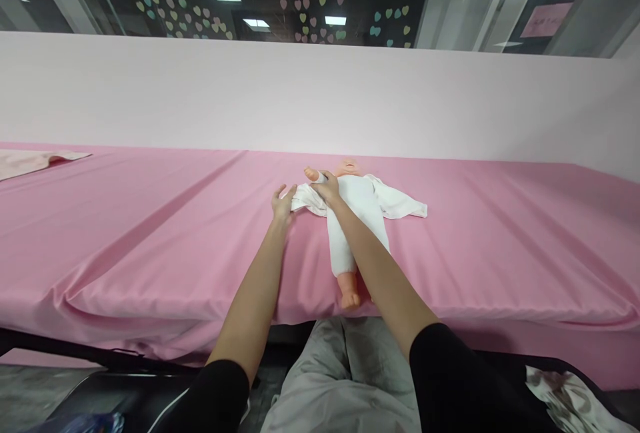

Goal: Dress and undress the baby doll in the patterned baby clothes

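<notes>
Head view. I am seeing no legible writing: the pink sign (545,18) high on the right wall is carrying marks too blurred to read, and the paper hearts (313,18) on the dark glass are bearing no text. The baby doll (357,210) is lying on its back on the pink table cover (150,220), head toward the pink partition (200,93), one bare foot reaching the table's near edge. It is wearing white trousers, and a white garment (395,203) is lying spread open beneath it. I am holding my left hand (283,202) flat, fingers spread, resting on the garment's left sleeve end. My right hand (327,186) is closing its fingers around the doll's raised arm. Both forearms are extending straight forward.
</notes>
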Demonstrator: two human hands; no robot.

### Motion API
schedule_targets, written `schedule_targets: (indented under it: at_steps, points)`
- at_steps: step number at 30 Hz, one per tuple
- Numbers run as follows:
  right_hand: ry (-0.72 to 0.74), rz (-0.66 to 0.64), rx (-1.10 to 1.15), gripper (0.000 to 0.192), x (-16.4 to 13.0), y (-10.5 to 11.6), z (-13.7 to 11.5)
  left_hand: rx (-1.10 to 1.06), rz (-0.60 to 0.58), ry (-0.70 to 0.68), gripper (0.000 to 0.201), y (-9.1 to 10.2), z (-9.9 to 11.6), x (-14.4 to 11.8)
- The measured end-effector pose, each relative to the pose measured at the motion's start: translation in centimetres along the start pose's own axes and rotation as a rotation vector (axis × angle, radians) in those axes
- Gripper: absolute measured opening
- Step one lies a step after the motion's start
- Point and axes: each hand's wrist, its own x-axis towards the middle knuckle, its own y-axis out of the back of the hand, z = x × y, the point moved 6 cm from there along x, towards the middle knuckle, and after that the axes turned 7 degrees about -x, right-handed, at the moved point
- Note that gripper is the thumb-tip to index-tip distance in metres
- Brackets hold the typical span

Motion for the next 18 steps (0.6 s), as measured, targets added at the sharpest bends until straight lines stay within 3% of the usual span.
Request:
schedule_targets:
  at_steps: [3,6,9,11,14,18]
  points:
    - [-0.009,-0.007,-0.009,0.038,0.1,-0.1,0.1,0.104,0.107,-0.109,0.055,1.5,1.2,0.4]
    - [0.008,-0.018,-0.046,0.039,0.2,-0.2,0.2,0.512,0.223,-0.420,0.043,2.3,3.2,-0.6]
    - [0.063,-0.102,-0.110,0.042,-0.1,-0.9,-0.1,0.843,0.226,-0.739,0.040,0.6,4.3,-2.9]
    - [0.107,-0.162,-0.172,0.043,-0.4,-1.4,-0.4,0.963,0.189,-0.834,0.034,-0.9,4.2,-4.1]
    - [0.176,-0.217,-0.295,0.036,-0.9,-1.9,-0.9,1.009,0.197,-0.771,0.035,-1.6,3.5,-4.4]
    - [0.224,-0.338,-0.388,0.029,-1.7,-3.2,-1.0,0.882,0.277,-0.475,0.028,0.1,1.8,-2.6]
